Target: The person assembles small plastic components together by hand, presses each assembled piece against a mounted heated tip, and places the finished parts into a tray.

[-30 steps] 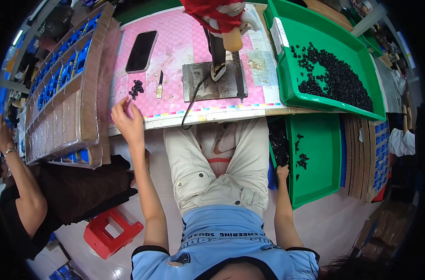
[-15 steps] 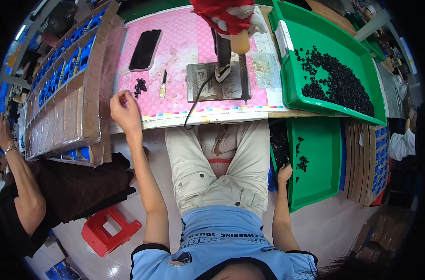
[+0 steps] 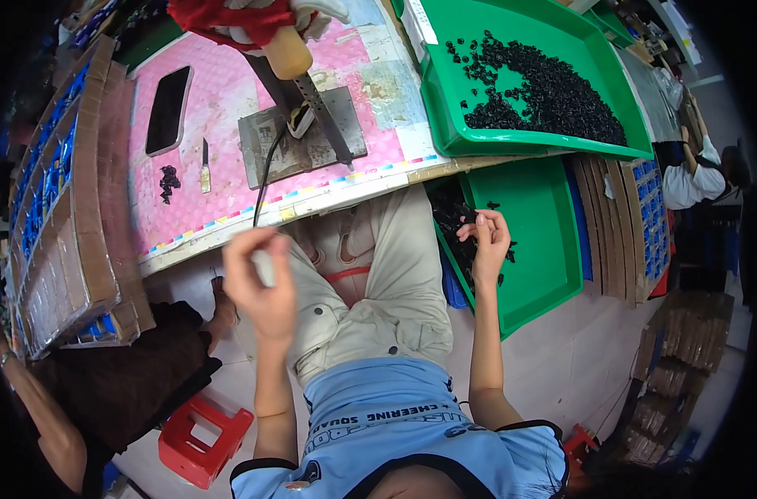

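My left hand [image 3: 262,279] hangs over my lap in front of the table edge, its fingers curled and smeared by motion. My right hand [image 3: 488,241] is raised over the lower green tray [image 3: 544,249] beside my thigh. Thumb and fingertips are pinched together there; what they hold, if anything, is too small to tell from the dark pieces behind. Small black parts [image 3: 449,208] lie heaped at that tray's left side. On the pink-covered table [image 3: 220,108] stands a hand press [image 3: 308,116] with a metal base, its top wrapped in red cloth.
A phone [image 3: 169,110], a small knife [image 3: 205,170] and a little pile of black pieces [image 3: 170,183] lie on the table's left. An upper green tray [image 3: 445,125] holds many black pieces [image 3: 553,91]. Cartons [image 3: 71,241] stand left; a red stool [image 3: 204,441] is on the floor.
My left hand has left the table's left edge and come in over my lap. My right hand has lifted up from beside the lower tray. The view has shifted toward the right.
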The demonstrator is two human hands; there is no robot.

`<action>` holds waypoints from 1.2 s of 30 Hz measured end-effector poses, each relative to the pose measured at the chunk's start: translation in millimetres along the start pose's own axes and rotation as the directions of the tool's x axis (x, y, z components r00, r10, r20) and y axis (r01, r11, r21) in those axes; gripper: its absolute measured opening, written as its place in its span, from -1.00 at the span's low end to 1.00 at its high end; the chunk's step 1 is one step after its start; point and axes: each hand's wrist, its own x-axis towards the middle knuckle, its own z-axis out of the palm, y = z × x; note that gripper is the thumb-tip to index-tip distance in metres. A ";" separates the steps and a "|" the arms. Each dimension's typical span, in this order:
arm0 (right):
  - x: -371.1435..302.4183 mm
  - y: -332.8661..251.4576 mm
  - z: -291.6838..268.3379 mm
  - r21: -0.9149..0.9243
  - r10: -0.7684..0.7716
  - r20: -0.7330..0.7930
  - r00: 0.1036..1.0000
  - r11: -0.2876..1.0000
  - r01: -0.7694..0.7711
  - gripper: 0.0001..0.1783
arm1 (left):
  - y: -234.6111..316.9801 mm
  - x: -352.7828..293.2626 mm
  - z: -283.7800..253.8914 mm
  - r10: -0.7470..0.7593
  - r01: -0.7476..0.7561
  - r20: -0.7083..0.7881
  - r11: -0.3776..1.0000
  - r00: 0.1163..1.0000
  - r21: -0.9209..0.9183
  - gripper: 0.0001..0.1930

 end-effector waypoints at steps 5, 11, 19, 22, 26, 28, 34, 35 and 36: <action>-27.2 -59.7 26.5 0.232 0.002 0.114 0.993 0.972 -0.029 -0.81 | 24.9 -20.4 21.7 -0.066 0.191 0.481 0.958 0.874 -0.216 -0.88; -45.4 -85.1 35.7 0.343 -0.035 0.238 0.971 0.938 -0.050 -0.78 | 42.0 -31.7 36.5 -0.244 0.577 0.623 0.705 0.743 -0.412 -0.86; -54.6 -100.6 43.6 0.282 -0.005 0.291 0.957 0.956 -0.081 -0.80 | 40.4 -37.5 38.6 -0.201 0.584 0.612 0.617 0.765 -0.528 -0.84; -54.6 -100.8 46.3 0.371 0.005 0.320 0.947 0.919 -0.130 -0.79 | 41.0 -39.2 40.4 -0.194 0.583 0.612 0.608 0.767 -0.539 -0.85; -57.1 -102.7 53.1 0.334 0.012 0.336 0.942 0.933 -0.131 -0.71 | 42.3 -40.4 41.7 -0.173 0.594 0.630 0.584 0.757 -0.553 -0.85; -57.9 -107.0 57.1 0.332 0.012 0.307 0.952 0.936 -0.119 -0.64 | 41.3 -41.5 40.7 -0.173 0.609 0.648 0.580 0.741 -0.541 -0.85; -52.8 -104.8 48.0 0.259 0.044 0.559 0.828 0.939 -0.225 -0.43 | 42.2 -39.9 38.8 -0.134 0.588 0.653 0.593 0.745 -0.550 -0.85; -53.4 -103.1 48.3 0.284 0.041 0.551 0.833 0.930 -0.234 -0.48 | 43.4 -39.8 38.2 -0.136 0.588 0.652 0.594 0.746 -0.549 -0.85; -55.2 -103.8 50.7 0.284 0.043 0.551 0.833 0.929 -0.236 -0.48 | 45.0 -39.8 38.0 -0.162 0.629 0.661 0.531 0.733 -0.568 -0.85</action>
